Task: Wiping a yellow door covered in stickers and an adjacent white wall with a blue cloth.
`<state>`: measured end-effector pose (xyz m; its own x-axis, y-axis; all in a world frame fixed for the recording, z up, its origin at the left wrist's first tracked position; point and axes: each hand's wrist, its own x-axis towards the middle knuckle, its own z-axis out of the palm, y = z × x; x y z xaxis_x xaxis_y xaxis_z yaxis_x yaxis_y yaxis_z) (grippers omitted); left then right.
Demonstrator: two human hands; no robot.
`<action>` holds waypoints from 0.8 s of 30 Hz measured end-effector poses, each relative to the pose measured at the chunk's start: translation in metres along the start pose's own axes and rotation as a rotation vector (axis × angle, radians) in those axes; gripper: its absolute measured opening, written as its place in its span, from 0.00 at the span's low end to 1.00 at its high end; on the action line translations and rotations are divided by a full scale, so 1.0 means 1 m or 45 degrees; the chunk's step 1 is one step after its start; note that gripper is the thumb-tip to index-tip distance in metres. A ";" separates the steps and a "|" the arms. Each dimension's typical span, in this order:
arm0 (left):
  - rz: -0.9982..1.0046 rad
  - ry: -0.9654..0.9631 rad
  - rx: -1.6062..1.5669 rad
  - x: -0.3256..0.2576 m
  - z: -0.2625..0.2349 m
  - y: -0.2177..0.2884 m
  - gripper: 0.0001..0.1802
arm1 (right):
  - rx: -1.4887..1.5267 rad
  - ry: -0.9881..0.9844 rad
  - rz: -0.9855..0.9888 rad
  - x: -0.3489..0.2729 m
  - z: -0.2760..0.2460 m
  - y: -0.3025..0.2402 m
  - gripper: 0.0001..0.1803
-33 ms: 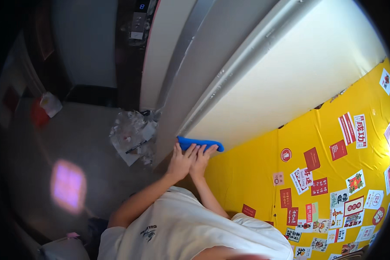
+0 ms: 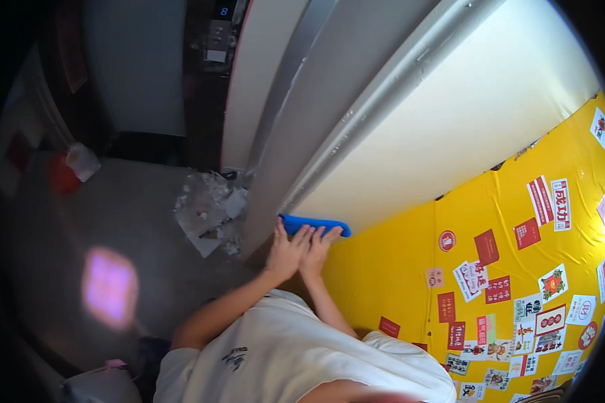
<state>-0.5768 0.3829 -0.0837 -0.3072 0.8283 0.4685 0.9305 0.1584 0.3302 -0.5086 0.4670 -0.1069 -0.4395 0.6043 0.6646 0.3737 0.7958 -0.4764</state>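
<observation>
The fingers point(image 2: 297, 236) of the left hand point(image 2: 284, 258) and those of the right hand point(image 2: 313, 258) lie close together, their tips on the near side of a long, narrow, bright blue piece with a rounded right end point(image 2: 319, 225); whether they clamp it or only press on it cannot be told. The blue piece lies across the lower end of a smooth off-white panel point(image 2: 437, 134), just below a ridged silver metal strip point(image 2: 356, 117). To the right spreads a creased bright yellow sheet point(image 2: 376, 262) bearing red and white paper cards point(image 2: 487, 248). Leftward, a heap of pale, crumpled scraps point(image 2: 208, 205) rests on the dull grey floor point(image 2: 158, 252), with a round red object point(image 2: 63, 178) farther off.
</observation>
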 end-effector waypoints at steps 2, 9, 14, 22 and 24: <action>-0.021 -0.064 0.182 0.000 0.009 0.006 0.30 | -0.166 -0.035 -0.100 -0.003 -0.005 0.015 0.31; -0.043 -0.029 0.133 0.015 0.013 0.038 0.33 | -0.171 -0.113 0.034 0.010 -0.040 0.023 0.30; 0.014 -0.048 0.154 0.033 0.005 0.061 0.35 | -0.158 -0.089 0.054 0.025 -0.067 0.030 0.32; 0.070 0.147 -0.052 0.051 -0.064 0.069 0.36 | 0.020 0.084 -0.107 0.075 -0.094 -0.016 0.29; 0.033 0.147 -0.021 0.050 -0.082 0.058 0.34 | 0.117 0.116 -0.112 0.085 -0.090 -0.040 0.28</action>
<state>-0.5541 0.3894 0.0261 -0.3052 0.7643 0.5681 0.9353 0.1283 0.3298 -0.4876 0.4832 0.0200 -0.3896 0.5292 0.7538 0.2591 0.8483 -0.4617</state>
